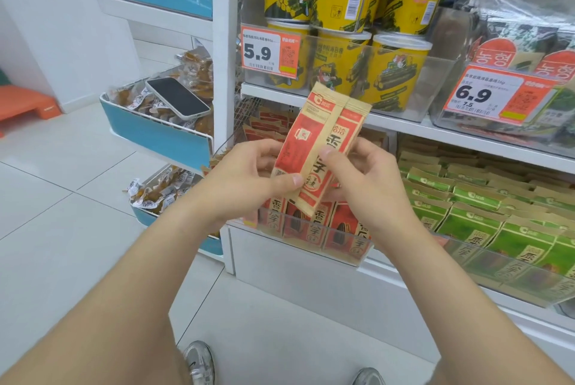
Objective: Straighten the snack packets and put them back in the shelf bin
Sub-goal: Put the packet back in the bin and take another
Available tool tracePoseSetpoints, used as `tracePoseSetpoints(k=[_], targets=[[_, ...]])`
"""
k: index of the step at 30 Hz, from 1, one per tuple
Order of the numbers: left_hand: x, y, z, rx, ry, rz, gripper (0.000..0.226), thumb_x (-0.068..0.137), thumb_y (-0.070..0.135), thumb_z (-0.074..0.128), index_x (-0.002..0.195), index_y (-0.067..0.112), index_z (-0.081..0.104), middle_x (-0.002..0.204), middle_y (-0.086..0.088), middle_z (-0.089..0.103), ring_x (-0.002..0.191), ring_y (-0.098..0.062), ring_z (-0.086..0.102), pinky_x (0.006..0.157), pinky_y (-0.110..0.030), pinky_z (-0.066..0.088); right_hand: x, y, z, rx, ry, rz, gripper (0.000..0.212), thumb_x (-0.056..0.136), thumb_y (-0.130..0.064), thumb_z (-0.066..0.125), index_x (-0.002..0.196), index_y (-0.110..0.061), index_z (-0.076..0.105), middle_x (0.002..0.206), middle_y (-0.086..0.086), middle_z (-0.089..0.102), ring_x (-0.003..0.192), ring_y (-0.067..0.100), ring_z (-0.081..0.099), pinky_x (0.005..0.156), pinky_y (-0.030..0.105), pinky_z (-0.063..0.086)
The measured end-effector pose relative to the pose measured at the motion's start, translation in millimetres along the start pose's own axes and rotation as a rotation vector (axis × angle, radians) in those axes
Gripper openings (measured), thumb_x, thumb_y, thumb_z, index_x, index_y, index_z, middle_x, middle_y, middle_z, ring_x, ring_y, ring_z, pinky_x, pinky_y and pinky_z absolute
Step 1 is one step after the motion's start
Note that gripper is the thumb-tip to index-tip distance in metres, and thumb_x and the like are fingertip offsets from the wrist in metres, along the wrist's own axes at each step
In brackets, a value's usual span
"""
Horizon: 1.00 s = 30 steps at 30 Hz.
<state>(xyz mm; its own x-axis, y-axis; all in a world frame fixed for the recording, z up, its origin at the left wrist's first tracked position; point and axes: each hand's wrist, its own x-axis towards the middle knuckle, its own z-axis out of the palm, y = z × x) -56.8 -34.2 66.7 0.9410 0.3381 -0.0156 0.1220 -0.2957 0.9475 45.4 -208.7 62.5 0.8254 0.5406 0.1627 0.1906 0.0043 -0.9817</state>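
I hold red-and-tan snack packets (323,139), stacked together and tilted slightly right, in front of the shelf. My left hand (249,176) pinches their lower left edge, thumb on the front. My right hand (361,176) grips the right edge, thumb pressed on the front. Directly below and behind them is the clear shelf bin (348,252) holding more red packets (298,223) standing upright. More red packets (267,126) lie further back in the bin.
Green packets (485,213) fill the bin to the right. Yellow seaweed tubs (342,64) stand on the shelf above, seaweed packs (516,51) beside them. At the left, blue baskets (161,132) hold brown snacks, with a phone (178,97) on top.
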Motion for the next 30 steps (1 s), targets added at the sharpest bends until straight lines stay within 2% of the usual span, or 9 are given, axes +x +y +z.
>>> tracePoseSetpoints(k=[2, 4, 8, 12, 16, 19, 23, 26, 30], targets=[[1.2, -2.9, -8.9, -0.074, -0.056, -0.041, 0.022, 0.108, 0.022, 0.066, 0.129, 0.022, 0.071, 0.111, 0.002, 0.083, 0.103, -0.018, 0.079, 0.103, -0.046, 0.057, 2.9, -1.2, 3.8, 0.149, -0.067, 0.01, 0.025, 0.106, -0.027, 0.068, 0.128, -0.016, 0.065, 0.104, 0.002, 0.082, 0.086, 0.021, 0.08, 0.064, 0.039, 0.066], [1.7, -5.5, -17.0, -0.232, -0.072, -0.092, 0.03, 0.114, 0.02, 0.048, 0.131, 0.015, 0.072, 0.108, -0.007, 0.08, 0.095, -0.023, 0.075, 0.097, -0.045, 0.054, 6.5, -2.3, 7.0, 0.387, -0.214, 0.043, 0.04, 0.095, -0.022, 0.062, 0.135, -0.015, 0.058, 0.108, 0.011, 0.077, 0.08, 0.03, 0.074, 0.057, 0.037, 0.061], [0.3, -9.7, -25.1, -0.365, 0.027, -0.249, 0.041, 0.108, 0.012, 0.031, 0.122, 0.001, 0.068, 0.089, -0.011, 0.07, 0.067, -0.014, 0.064, 0.064, -0.028, 0.052, 12.5, -2.4, 20.0, 0.598, -0.298, 0.084, 0.072, 0.088, -0.001, 0.055, 0.156, -0.021, 0.043, 0.103, 0.018, 0.073, 0.071, 0.033, 0.067, 0.057, 0.036, 0.059], [-0.3, -12.8, -34.3, -0.38, 0.073, -0.311, 0.035, 0.106, 0.015, 0.048, 0.111, 0.001, 0.08, 0.087, -0.011, 0.064, 0.061, -0.009, 0.049, 0.06, -0.024, 0.039, 20.8, 4.7, 37.6, 0.464, -0.193, 0.109, 0.056, 0.095, 0.008, 0.064, 0.143, -0.02, 0.061, 0.102, 0.018, 0.067, 0.076, 0.025, 0.061, 0.056, 0.032, 0.055], [-3.3, -12.5, -46.2, -0.53, 0.147, -0.319, 0.023, 0.1, 0.018, 0.065, 0.096, 0.005, 0.083, 0.096, -0.016, 0.068, 0.068, -0.017, 0.057, 0.066, -0.029, 0.048, 29.6, 5.9, 41.9, 0.415, -0.214, 0.057, 0.029, 0.091, 0.006, 0.068, 0.111, -0.014, 0.074, 0.102, 0.012, 0.068, 0.093, 0.024, 0.064, 0.065, 0.034, 0.057], [-6.7, -12.0, -51.6, -0.616, 0.143, -0.303, 0.043, 0.108, 0.039, 0.053, 0.094, 0.007, 0.078, 0.099, -0.023, 0.071, 0.071, -0.026, 0.064, 0.073, -0.038, 0.05, 31.8, 5.9, 46.6, 0.385, -0.192, 0.02, 0.025, 0.084, -0.008, 0.076, 0.109, -0.01, 0.07, 0.101, 0.012, 0.07, 0.101, 0.023, 0.071, 0.08, 0.037, 0.062], [-12.9, -8.8, -54.6, -0.335, 0.057, -0.156, 0.069, 0.105, 0.07, 0.04, 0.114, 0.016, 0.081, 0.11, -0.014, 0.082, 0.097, -0.029, 0.081, 0.085, -0.039, 0.066, 31.5, 6.3, 54.5, 0.344, -0.066, 0.019, 0.019, 0.101, -0.013, 0.075, 0.118, -0.007, 0.07, 0.114, 0.013, 0.08, 0.111, 0.029, 0.077, 0.102, 0.048, 0.061], [-17.4, -11.2, -53.2, -0.142, -0.052, -0.067, 0.034, 0.104, 0.04, 0.063, 0.126, 0.017, 0.075, 0.109, -0.009, 0.083, 0.101, -0.028, 0.081, 0.075, -0.03, 0.067, 30.8, 4.9, 55.5, 0.251, 0.067, 0.005, 0.016, 0.102, -0.015, 0.073, 0.113, -0.007, 0.065, 0.1, 0.011, 0.083, 0.093, 0.028, 0.081, 0.09, 0.051, 0.066], [-15.3, -15.2, -48.7, -0.204, -0.021, -0.052, 0.026, 0.103, 0.02, 0.068, 0.128, 0.014, 0.073, 0.108, -0.013, 0.083, 0.101, -0.033, 0.081, 0.076, -0.033, 0.068, 26.4, 0.1, 54.2, 0.192, -0.002, 0.032, 0.028, 0.103, -0.02, 0.072, 0.126, -0.011, 0.059, 0.097, 0.011, 0.083, 0.089, 0.028, 0.082, 0.076, 0.046, 0.068]])
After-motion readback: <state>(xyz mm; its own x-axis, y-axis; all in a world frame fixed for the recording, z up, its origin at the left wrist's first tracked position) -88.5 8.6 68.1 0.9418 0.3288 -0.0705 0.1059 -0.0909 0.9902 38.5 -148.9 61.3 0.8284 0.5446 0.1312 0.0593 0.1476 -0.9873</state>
